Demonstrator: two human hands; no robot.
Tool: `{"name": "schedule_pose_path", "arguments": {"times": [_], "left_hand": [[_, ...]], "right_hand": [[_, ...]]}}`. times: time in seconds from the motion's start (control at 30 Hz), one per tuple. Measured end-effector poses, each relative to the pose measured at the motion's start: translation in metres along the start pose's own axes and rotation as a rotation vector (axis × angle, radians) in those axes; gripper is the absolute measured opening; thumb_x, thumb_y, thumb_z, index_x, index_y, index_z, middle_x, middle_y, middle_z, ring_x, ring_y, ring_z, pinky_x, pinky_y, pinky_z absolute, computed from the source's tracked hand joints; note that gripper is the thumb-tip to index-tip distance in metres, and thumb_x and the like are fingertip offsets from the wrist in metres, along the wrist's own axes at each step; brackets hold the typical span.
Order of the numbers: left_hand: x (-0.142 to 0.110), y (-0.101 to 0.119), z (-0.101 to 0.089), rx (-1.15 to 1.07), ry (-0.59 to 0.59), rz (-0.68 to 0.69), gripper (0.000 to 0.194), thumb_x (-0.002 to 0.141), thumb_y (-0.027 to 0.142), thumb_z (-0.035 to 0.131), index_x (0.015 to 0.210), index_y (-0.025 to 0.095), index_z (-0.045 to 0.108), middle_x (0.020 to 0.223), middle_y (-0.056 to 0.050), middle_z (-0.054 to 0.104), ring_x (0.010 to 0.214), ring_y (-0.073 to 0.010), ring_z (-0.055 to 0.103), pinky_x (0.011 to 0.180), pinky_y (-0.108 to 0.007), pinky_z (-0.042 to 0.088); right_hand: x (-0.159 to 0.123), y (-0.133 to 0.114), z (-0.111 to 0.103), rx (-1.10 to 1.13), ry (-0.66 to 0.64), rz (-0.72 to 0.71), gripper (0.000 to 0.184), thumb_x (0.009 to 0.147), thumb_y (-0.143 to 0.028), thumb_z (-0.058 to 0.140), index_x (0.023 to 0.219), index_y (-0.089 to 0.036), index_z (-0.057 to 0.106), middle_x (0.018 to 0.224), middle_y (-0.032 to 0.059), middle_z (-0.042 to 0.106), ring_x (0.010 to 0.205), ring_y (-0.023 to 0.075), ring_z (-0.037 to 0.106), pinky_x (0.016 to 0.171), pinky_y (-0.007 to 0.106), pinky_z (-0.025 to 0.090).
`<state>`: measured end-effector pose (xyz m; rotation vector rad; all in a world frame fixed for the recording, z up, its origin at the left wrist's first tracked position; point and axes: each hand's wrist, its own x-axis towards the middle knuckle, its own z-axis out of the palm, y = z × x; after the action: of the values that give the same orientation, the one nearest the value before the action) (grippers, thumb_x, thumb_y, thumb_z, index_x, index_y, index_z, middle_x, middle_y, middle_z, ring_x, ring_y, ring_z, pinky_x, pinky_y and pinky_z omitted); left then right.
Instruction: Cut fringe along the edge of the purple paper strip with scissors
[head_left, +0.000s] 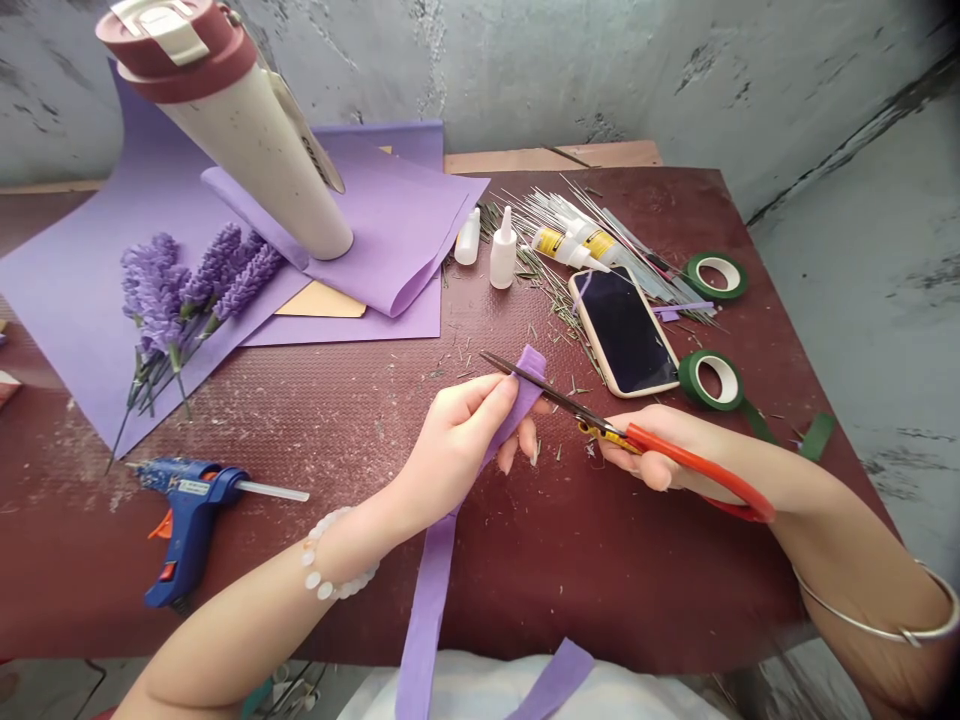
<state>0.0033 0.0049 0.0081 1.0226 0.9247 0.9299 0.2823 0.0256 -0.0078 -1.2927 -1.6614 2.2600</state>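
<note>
My left hand (457, 435) pinches a long purple crepe paper strip (433, 590) near its folded top end. The strip hangs down over the table's front edge toward my lap. In my right hand (645, 440) are scissors (697, 465) with red handles and dark blades. Those blades lie across the strip's upper end, just past my left thumb. Whether they are cutting into the paper I cannot tell. Another purple piece (559, 675) rests over my lap at the table's edge.
A blue glue gun (191, 515) lies at left, below purple paper flowers (161, 290). A tumbler (255, 150) stands on purple paper sheets (397, 215). To the right are a phone (626, 330), green tape rolls (711, 380), small glue bottles (504, 255) and wire stems (532, 215).
</note>
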Motion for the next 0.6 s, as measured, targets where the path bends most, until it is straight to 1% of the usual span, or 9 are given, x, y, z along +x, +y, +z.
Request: {"name": "schedule_pose_path", "arguments": {"times": [0.13,0.23,0.37,0.43,0.5,0.6], "left_hand": [[0.001,0.000,-0.001,0.009,-0.004,0.001,0.041,0.114,0.048,0.066,0.090,0.017,0.076,0.068,-0.001,0.074,0.050,-0.0108,0.054,0.056,-0.027,0.045],[0.001,-0.001,-0.002,0.059,-0.019,0.033,0.039,0.115,0.047,0.064,0.092,0.018,0.074,0.071,-0.001,0.073,0.054,-0.0115,0.056,0.057,-0.027,0.046],[-0.001,-0.005,-0.003,0.189,-0.012,0.110,0.028,0.114,0.039,0.066,0.094,0.020,0.070,0.070,0.003,0.067,0.056,-0.0110,0.055,0.059,-0.027,0.045],[-0.002,-0.005,-0.002,0.222,0.016,0.127,0.026,0.115,0.036,0.064,0.094,0.020,0.068,0.067,0.005,0.063,0.055,-0.0104,0.053,0.059,-0.026,0.043],[-0.002,-0.004,-0.001,0.231,0.061,0.133,0.027,0.114,0.034,0.063,0.090,0.021,0.065,0.065,0.006,0.059,0.054,-0.0101,0.051,0.059,-0.026,0.042],[-0.002,-0.002,0.001,0.205,0.124,0.131,0.030,0.114,0.033,0.064,0.086,0.022,0.062,0.064,0.006,0.056,0.054,-0.0105,0.048,0.058,-0.026,0.040]], "right_hand": [[0.001,0.000,0.000,-0.005,-0.001,-0.006,0.066,0.079,-0.074,0.092,0.075,-0.028,0.044,0.073,-0.0086,0.034,0.069,0.0170,0.018,0.062,0.036,0.020],[-0.001,-0.002,-0.001,-0.044,0.030,-0.033,0.062,0.077,-0.071,0.094,0.079,-0.028,0.050,0.076,-0.0079,0.038,0.070,0.0168,0.023,0.062,0.035,0.023],[-0.006,-0.010,-0.002,-0.226,0.132,-0.019,0.050,0.074,-0.049,0.096,0.082,-0.028,0.051,0.075,-0.0083,0.044,0.067,0.0163,0.029,0.061,0.034,0.028],[-0.008,-0.014,-0.004,-0.326,0.169,-0.016,0.047,0.071,-0.044,0.096,0.085,-0.028,0.054,0.077,-0.0073,0.050,0.068,0.0171,0.035,0.062,0.033,0.032],[-0.008,-0.016,-0.006,-0.410,0.199,-0.037,0.048,0.069,-0.049,0.096,0.090,-0.028,0.058,0.083,-0.0047,0.057,0.072,0.0196,0.043,0.064,0.034,0.036],[-0.009,-0.018,-0.004,-0.481,0.232,-0.052,0.055,0.071,-0.065,0.095,0.096,-0.028,0.062,0.089,-0.0026,0.062,0.077,0.0232,0.050,0.068,0.035,0.042]]}}
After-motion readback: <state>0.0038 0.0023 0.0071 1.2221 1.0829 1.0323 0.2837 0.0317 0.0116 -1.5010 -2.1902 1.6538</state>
